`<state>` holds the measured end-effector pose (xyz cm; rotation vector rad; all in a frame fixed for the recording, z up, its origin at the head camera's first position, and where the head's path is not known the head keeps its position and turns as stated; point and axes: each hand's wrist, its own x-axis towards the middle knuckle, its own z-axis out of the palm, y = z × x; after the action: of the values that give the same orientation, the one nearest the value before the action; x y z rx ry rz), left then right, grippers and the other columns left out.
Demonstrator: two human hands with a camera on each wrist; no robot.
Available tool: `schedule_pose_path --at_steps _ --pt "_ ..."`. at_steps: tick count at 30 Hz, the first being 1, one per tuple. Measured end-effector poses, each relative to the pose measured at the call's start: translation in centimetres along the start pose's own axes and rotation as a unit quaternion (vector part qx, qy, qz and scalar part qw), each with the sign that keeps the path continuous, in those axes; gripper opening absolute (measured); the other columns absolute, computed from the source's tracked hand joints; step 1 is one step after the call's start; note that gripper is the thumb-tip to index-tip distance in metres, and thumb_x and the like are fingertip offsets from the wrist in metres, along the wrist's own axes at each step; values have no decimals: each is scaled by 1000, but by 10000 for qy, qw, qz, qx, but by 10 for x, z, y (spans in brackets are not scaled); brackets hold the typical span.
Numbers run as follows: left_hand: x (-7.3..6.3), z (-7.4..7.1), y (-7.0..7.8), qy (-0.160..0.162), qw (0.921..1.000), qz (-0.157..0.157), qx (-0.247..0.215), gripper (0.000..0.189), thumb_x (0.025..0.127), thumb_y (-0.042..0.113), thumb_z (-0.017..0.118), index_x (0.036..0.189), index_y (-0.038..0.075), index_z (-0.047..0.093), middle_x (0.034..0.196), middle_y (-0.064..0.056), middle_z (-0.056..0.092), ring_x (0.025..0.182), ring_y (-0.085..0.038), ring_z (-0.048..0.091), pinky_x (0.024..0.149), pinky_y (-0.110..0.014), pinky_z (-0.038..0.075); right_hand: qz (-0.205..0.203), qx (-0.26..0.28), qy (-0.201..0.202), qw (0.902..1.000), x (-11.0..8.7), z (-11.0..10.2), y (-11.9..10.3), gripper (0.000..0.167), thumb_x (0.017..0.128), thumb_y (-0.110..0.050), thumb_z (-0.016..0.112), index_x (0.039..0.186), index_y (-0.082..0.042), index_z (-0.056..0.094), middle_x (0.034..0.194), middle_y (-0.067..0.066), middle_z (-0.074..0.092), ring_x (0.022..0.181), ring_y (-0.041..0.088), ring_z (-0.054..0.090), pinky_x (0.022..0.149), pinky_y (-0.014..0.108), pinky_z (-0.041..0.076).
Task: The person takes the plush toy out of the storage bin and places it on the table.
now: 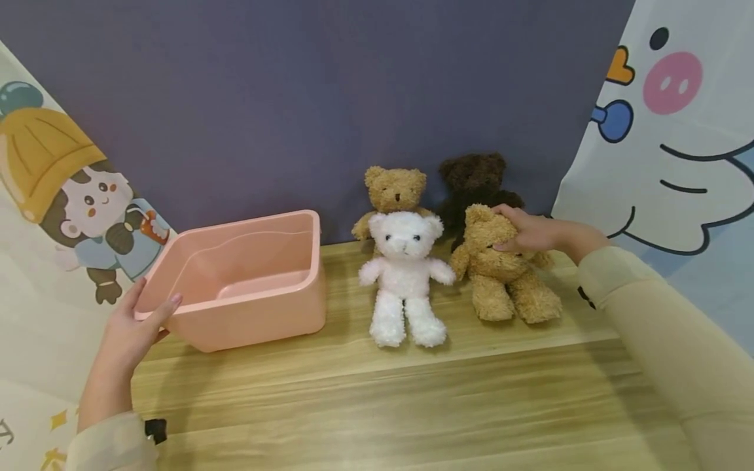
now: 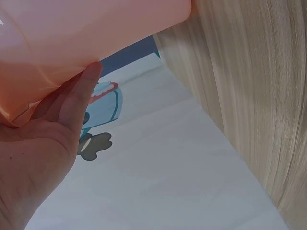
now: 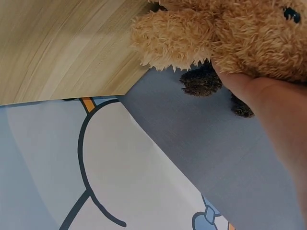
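At the left of the head view stands a pink plastic bin (image 1: pixel 247 324), its inside bare. My left hand (image 1: pixel 132 324) grips the bin's near left corner, thumb over the rim; the left wrist view shows fingers against the pink wall (image 2: pixel 96 33). On the right, my right hand (image 1: pixel 527 230) holds a golden-brown teddy bear (image 1: pixel 491 297) by the head. The right wrist view shows its curly fur (image 3: pixel 177 38) up close, with most of the fingers hidden. Beside it sits a white teddy bear (image 1: pixel 405 281).
Behind the white bear sits a light brown teddy bear (image 1: pixel 397 188). A dark brown teddy bear (image 1: pixel 474 173) leans at the back, partly hidden by the golden one. A grey-blue wall (image 1: pixel 330 98) rises behind the wooden tabletop (image 1: pixel 377 405). Cartoon-printed sheets (image 1: pixel 660 183) flank both sides.
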<state>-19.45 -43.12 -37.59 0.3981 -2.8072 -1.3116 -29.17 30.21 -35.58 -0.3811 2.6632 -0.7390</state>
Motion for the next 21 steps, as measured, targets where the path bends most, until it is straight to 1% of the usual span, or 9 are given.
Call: schedule_pose_path --at_steps 4,7,11,13,18,20,21 --pt "1 0 -1 -9 10000 4 -48 111 101 64 60 170 22 -16 177 -30 -1 151 -64 28 66 -21 64 0 -28 1 10000 1 1 -2 92 105 -47 66 168 -13 8 174 34 -6 156 64 -7 115 88 14" --pt "1 0 0 -5 10000 12 -76 110 101 63 60 170 22 -16 177 -29 -1 151 -63 28 67 -22 64 -14 -34 47 10000 1 1 -2 92 105 -45 66 168 -12 7 174 34 -6 156 65 -8 113 89 10" --pt "1 0 2 -27 10000 20 -82 110 101 63 60 170 22 -16 177 -30 0 151 -63 29 67 -21 64 -11 -39 86 10000 1 1 -3 92 105 -44 66 168 -12 7 174 35 -5 155 67 -5 113 88 12" --pt "3 0 3 -58 9999 91 -97 111 101 62 60 170 21 -16 177 -30 1 151 -62 29 68 -20 64 -6 -35 92 10000 1 1 -3 92 105 -43 67 168 -12 7 173 36 -5 155 67 -5 113 88 13" --pt "10 2 7 -126 9995 281 -101 108 103 60 60 171 20 -14 176 -30 5 150 -59 33 69 -14 61 -66 -6 95 9999 2 2 -1 91 105 -41 68 167 -10 8 173 35 -3 155 66 -4 113 88 13" --pt "13 2 8 -184 9993 319 -68 107 103 60 59 171 21 -14 176 -31 6 149 -59 34 69 -13 61 -165 -51 111 9998 2 0 -2 91 105 -41 68 167 -9 10 172 35 0 156 64 0 114 87 17" --pt "14 1 8 -227 9992 338 -46 106 104 59 59 171 21 -14 176 -31 5 149 -59 34 71 -15 62 -204 -99 127 9997 2 -1 -3 91 105 -41 68 168 -9 10 172 35 1 156 63 2 115 85 19"
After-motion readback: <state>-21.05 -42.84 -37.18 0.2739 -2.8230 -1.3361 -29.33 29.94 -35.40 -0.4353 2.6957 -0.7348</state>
